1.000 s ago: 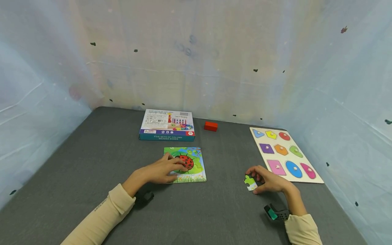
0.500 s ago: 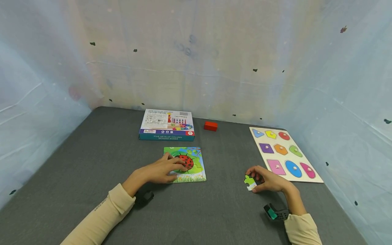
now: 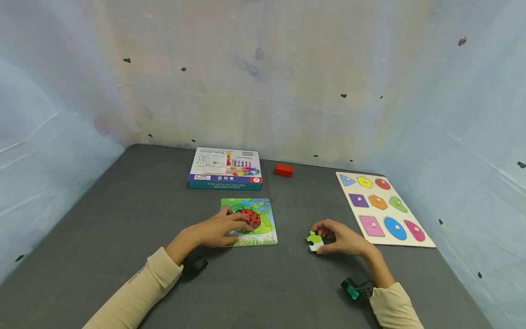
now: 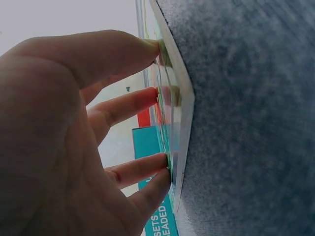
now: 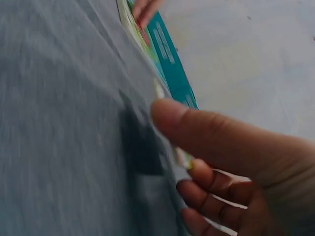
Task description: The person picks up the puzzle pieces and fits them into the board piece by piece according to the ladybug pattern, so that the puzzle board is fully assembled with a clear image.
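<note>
A ladybug jigsaw puzzle [image 3: 263, 238] lies flat at the middle of the table in the head view. My left hand [image 3: 219, 228] rests on its left part, fingers spread; in the left wrist view the fingertips [image 4: 147, 96] touch the puzzle's face. To the right of the puzzle, my right hand [image 3: 345, 240] pinches a green and white puzzle piece [image 3: 315, 241] between thumb and fingers. The piece is apart from the puzzle. In the right wrist view the thumb [image 5: 206, 130] mostly hides the piece, and the view is blurred.
Behind the puzzle lies a boxed bead set [image 3: 225, 169], with a small red block [image 3: 283, 170] to its right. A shape board with knobbed pieces [image 3: 349, 214] lies at the right edge of the grey table [image 3: 263, 292]. Plastic sheeting [image 3: 263, 91] hangs behind.
My right hand has moved left toward the puzzle, carrying the pinched piece with it. The left hand stays in place on the puzzle.
</note>
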Action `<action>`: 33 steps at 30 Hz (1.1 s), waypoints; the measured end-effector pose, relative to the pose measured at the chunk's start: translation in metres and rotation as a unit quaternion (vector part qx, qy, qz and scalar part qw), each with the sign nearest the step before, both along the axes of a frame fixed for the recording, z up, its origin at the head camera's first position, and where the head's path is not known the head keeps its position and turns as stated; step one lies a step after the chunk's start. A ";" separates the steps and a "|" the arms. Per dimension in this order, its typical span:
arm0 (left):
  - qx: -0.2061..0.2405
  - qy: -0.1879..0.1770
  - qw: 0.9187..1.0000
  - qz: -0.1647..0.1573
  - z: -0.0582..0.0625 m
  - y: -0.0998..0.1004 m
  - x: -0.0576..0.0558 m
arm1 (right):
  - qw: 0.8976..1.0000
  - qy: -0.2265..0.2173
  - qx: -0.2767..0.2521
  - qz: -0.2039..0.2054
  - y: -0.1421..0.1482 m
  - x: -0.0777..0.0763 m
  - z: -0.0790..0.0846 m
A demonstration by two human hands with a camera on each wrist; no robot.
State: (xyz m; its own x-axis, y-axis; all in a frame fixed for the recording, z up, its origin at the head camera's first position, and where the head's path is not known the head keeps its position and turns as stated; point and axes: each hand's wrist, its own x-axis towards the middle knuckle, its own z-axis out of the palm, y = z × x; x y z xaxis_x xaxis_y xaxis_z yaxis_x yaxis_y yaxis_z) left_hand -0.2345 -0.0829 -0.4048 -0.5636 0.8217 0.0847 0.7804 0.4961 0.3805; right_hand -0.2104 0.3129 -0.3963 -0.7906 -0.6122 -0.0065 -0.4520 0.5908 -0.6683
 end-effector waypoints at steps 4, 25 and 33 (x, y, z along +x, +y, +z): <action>-0.008 -0.005 1.000 0.010 -0.002 0.001 -0.001 | 1.000 0.010 -0.014 0.015 -0.020 -0.005 0.003; -0.018 -0.012 0.999 0.024 -0.003 0.004 -0.001 | 0.993 0.101 0.014 0.060 -0.102 -0.027 -0.015; -0.011 0.002 1.000 0.021 -0.007 0.003 -0.002 | 0.993 0.107 0.025 0.047 -0.110 -0.026 -0.017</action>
State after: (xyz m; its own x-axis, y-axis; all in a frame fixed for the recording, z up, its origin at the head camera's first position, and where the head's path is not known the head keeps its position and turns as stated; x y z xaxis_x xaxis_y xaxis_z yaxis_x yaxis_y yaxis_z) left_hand -0.2364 -0.0798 -0.4119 -0.5969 0.7994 0.0684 0.7603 0.5364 0.3663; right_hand -0.2368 0.2025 -0.4129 -0.7158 -0.6872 0.1241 -0.6360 0.5683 -0.5221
